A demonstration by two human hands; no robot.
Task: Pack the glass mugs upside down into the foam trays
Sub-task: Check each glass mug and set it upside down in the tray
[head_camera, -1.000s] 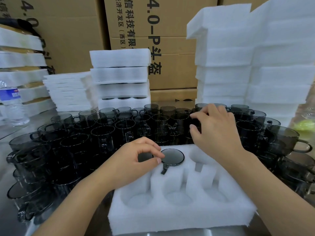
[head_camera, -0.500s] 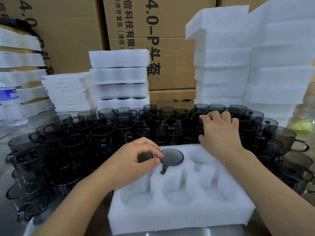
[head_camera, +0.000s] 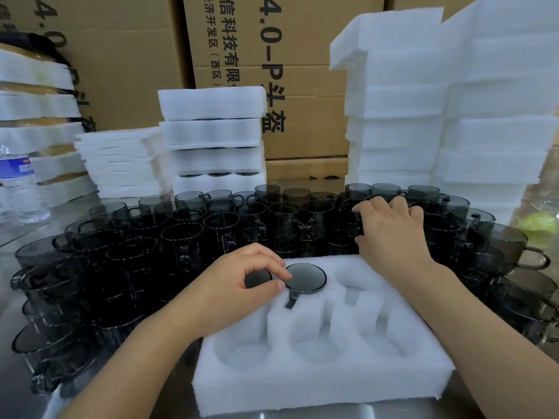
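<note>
Head view: cardboard boxes (head_camera: 308,31) behind glass mugs (head_camera: 181,237) read "4.0-P".

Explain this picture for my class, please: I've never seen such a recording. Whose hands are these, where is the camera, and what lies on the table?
No machine here: these are a person's two bare hands, filmed by a wide camera worn on the head, looking forward and down. In front lies a white foam tray with six round pockets. Two far pockets hold dark glass mugs upside down: the middle mug, handle in its slot, and the left mug, whose base the left hand curls around. The other four pockets are empty. The right hand reaches among the upright mugs crowded behind; whether it grips one is unclear. Further back stand foam stacks and cardboard boxes.
</note>
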